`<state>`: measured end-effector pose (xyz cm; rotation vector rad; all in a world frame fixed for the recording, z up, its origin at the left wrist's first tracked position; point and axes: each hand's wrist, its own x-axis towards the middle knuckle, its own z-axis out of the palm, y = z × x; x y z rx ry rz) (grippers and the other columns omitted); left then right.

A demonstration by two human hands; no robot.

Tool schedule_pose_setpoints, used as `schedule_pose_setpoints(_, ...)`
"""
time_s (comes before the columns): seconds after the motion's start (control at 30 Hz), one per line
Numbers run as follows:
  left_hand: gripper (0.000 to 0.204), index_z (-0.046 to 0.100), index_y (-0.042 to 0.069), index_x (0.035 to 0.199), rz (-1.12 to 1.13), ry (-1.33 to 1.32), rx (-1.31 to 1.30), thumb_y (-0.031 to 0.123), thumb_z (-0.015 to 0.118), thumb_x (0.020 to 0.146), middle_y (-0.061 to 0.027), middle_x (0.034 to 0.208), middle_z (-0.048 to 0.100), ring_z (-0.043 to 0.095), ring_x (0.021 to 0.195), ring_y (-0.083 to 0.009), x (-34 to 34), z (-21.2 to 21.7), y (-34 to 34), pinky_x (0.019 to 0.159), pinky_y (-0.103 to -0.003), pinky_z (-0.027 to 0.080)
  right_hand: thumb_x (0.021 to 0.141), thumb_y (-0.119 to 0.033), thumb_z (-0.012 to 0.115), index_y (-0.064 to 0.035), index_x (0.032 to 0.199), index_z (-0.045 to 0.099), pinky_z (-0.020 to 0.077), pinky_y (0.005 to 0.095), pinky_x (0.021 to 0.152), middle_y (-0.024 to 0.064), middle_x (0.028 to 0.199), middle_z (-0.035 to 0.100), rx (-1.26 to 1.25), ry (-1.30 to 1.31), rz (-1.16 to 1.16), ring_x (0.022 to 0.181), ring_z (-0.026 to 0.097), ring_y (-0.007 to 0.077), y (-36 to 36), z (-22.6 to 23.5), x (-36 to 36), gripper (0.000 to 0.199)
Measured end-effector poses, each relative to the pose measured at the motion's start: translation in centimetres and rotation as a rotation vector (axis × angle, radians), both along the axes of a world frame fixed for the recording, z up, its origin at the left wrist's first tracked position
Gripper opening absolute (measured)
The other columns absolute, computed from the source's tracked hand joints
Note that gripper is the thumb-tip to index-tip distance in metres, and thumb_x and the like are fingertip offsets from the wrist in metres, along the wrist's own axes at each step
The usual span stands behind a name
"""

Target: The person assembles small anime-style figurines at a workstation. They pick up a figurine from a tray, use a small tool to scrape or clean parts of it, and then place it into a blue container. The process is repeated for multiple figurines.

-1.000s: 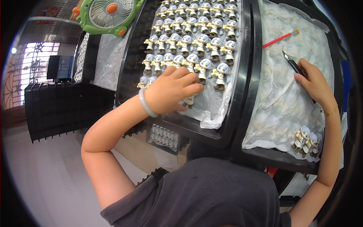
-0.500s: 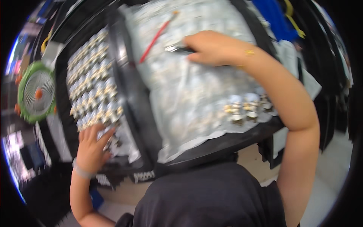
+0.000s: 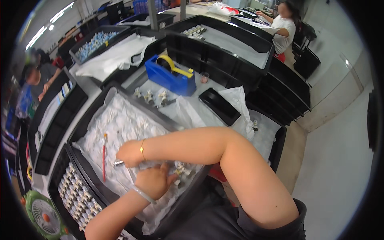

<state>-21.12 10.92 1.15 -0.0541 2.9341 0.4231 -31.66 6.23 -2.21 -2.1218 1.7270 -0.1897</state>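
My right hand (image 3: pixel 130 153) is closed around a small tool (image 3: pixel 119 163) with a silver end, over the white sheet (image 3: pixel 120 120) covering a black tray. Most of that tool is hidden in the fist; its kind cannot be made out. Just below, my left hand (image 3: pixel 153 182) has its thumb spread from its fingers, beside small white-and-gold figurines (image 3: pixel 181 169) at the tray's right side. Nothing shows gripped in it. A thin red-handled brush (image 3: pixel 104 158) lies on the sheet, left of my right hand. Lumps under the sheet suggest more pieces, hidden from sight.
Rows of figurines (image 3: pixel 76 192) fill another black tray at left, near a green fan (image 3: pixel 45 215). Beyond stand a blue tape dispenser (image 3: pixel 170 76), a black phone (image 3: pixel 220 106) and stacked black crates (image 3: pixel 216 52). Two people work farther off.
My left hand has left the rows of figurines in the left tray and moved right, close under my right hand. The view has swung up and right; the right hand still holds the tool.
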Motion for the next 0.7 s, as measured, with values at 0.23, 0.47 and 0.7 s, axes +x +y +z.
schedule_pose_setpoints(0.23,0.035,0.049,-0.001,0.097,0.003,0.032,0.157,0.031,0.055,0.083,-0.0198,0.08,0.06,0.06,0.072,-0.035,1.3,0.4,-1.5,0.061,-0.042,0.047,0.07,-0.022,0.062,-0.0031,0.085,0.064,0.0484,0.0404,0.07,0.016,0.08,0.064,0.045,-0.012,0.044,0.08,0.061,0.0321,-0.3,0.5,0.0,0.024)
schedule_pose_setpoints(0.47,0.036,0.037,0.002,0.121,0.541,0.177,1.276,0.012,0.045,0.087,-0.019,0.095,0.057,0.062,0.077,-0.0264,9.9,4.2,-3.3,0.067,-0.033,0.05,0.07,-0.022,0.061,-0.0027,0.086,0.063,0.0481,0.0407,0.069,0.0156,0.081,0.064,0.033,-0.009,0.045,0.08,0.061,0.0322,-0.3,1.3,0.6,0.025)
schedule_pose_setpoints(0.7,0.066,0.026,0.009,0.129,0.774,0.355,1.2,0.002,0.06,0.073,-0.0136,0.11,0.049,0.057,0.079,-0.0207,19.3,3.5,-5.7,0.066,-0.028,0.048,0.071,-0.023,0.061,-0.0027,0.088,0.061,0.0471,0.0417,0.071,0.0159,0.083,0.063,0.038,-0.036,0.018,0.082,0.06,0.0336,0.0,0.5,0.0,0.027)
